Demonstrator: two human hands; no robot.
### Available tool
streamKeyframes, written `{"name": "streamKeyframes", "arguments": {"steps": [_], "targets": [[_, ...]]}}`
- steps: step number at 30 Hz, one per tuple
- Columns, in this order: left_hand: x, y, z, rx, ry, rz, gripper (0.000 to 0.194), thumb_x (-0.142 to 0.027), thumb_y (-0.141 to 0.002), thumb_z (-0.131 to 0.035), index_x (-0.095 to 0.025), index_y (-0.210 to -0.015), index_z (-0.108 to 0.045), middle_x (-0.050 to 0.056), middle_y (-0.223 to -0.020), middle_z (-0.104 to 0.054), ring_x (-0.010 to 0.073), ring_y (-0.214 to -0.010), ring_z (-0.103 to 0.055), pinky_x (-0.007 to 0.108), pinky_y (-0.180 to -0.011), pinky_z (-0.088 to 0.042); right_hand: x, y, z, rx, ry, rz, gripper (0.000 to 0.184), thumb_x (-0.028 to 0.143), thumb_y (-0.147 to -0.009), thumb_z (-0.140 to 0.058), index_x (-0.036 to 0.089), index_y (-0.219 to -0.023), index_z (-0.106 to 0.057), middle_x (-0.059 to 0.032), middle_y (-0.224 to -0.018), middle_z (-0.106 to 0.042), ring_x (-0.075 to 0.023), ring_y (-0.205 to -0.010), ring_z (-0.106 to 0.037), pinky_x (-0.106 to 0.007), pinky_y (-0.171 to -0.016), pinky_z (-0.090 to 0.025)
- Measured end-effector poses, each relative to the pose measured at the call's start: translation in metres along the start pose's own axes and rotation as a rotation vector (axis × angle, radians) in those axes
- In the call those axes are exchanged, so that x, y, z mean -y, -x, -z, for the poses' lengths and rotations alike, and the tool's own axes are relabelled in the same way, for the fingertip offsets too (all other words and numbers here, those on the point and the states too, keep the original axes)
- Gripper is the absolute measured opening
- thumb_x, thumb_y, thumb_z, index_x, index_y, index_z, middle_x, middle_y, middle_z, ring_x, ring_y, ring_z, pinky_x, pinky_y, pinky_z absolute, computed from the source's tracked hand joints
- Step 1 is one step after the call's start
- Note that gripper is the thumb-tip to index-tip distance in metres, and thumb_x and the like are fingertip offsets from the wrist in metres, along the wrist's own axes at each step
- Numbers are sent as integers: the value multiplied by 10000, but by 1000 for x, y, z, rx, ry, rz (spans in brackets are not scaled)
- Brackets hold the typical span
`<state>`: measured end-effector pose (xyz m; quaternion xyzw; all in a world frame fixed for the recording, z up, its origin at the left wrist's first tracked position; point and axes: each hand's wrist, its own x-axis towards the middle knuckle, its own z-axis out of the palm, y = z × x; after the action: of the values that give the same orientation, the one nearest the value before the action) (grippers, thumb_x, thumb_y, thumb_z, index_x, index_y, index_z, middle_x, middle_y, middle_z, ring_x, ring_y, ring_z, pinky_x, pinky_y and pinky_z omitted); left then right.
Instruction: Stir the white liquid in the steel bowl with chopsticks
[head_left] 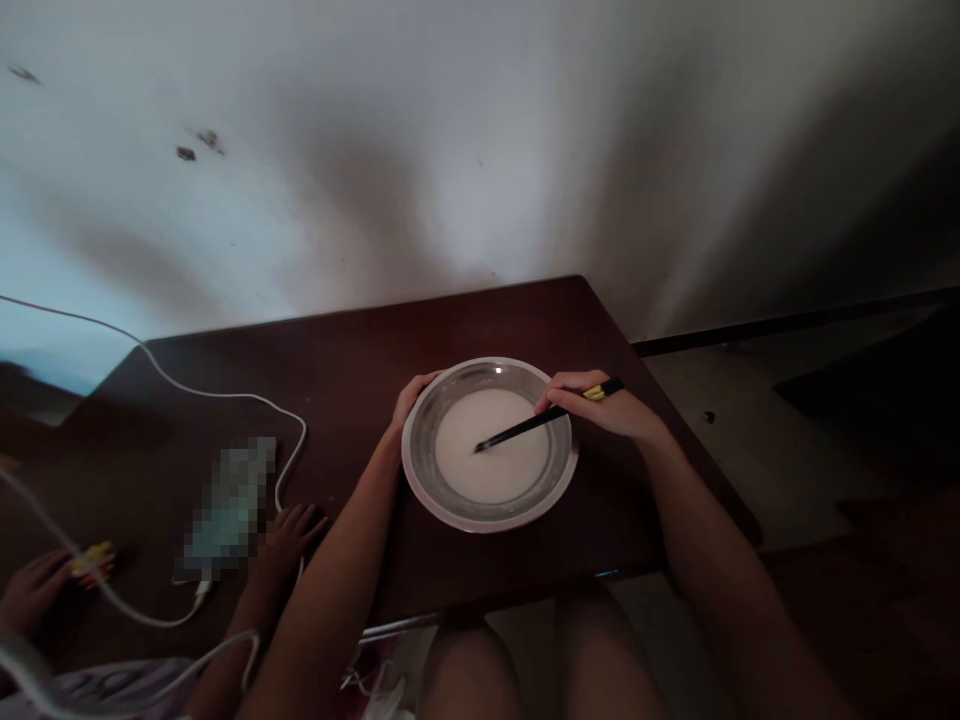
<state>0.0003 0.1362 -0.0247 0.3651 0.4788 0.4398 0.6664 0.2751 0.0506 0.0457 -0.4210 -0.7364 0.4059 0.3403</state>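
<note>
A round metal bowl [420,496] rests on the dark table in front of me, holding a smooth white liquid mixture [491,472]. My left hand [409,402] grips the bowl at its left side, the fingers partly hidden behind the rim. Above the bowl's right rim, my right hand [581,393] is closed around black chopsticks [521,428] with yellow marks near the upper end. They slant down to the left, and their tips meet the white mixture near the middle of the bowl.
The dark brown table [360,350] stands against a stained white wall [480,180]. At left lie a blurred-out phone [232,510] and its white cable [217,394]. Another person's hands [289,540] rest there, one beside a small yellow-red object [94,563].
</note>
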Motion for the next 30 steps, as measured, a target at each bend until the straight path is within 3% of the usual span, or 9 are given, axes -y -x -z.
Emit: {"name": "streamKeyframes", "arguments": {"steps": [4,9,14,19,24,30], "targets": [[2,-3,3,49,15,1,252,-295,-682,-517,-186,-790,-717,31,-748,-690,228,-885,-605,310,-777,-475,-2,1,4,-81,-7,7,248,322,-858,-484,174,-775,-665,-29,-800,-669,-148,-782,-612,-264,-719,-442],[3,-4,4,52,-26,-18,283,-312,-679,-505,-180,-816,-714,35,-771,-691,226,-875,-604,308,-771,-474,-3,0,2,26,-32,-1,252,326,-859,-486,169,-798,-673,-37,-812,-677,-152,-790,-616,-264,-720,-442],[2,-3,3,81,-4,-10,298,-335,-649,-536,-172,-830,-706,40,-790,-688,229,-877,-601,305,-785,-464,-3,0,3,-88,17,6,239,319,-857,-483,189,-791,-673,-23,-812,-668,-146,-788,-607,-263,-714,-438],[3,-4,4,41,-28,-26,276,-331,-643,-537,-174,-796,-705,39,-760,-683,231,-881,-597,305,-786,-459,0,1,3,21,-43,-9,249,325,-857,-487,174,-782,-670,-30,-798,-673,-147,-784,-616,-266,-722,-446],[3,-4,4,81,3,-16,283,-323,-656,-536,-179,-827,-710,32,-765,-684,227,-882,-598,299,-785,-460,-1,0,4,-74,21,5,250,331,-855,-487,184,-796,-680,-27,-820,-669,-147,-793,-608,-265,-715,-435],[1,-1,2,-7,-56,-39,270,-331,-660,-538,-170,-790,-712,38,-756,-682,233,-879,-596,307,-781,-464,-2,0,2,26,-6,1,260,337,-853,-483,176,-796,-680,-35,-811,-677,-150,-783,-612,-267,-707,-439]]}}
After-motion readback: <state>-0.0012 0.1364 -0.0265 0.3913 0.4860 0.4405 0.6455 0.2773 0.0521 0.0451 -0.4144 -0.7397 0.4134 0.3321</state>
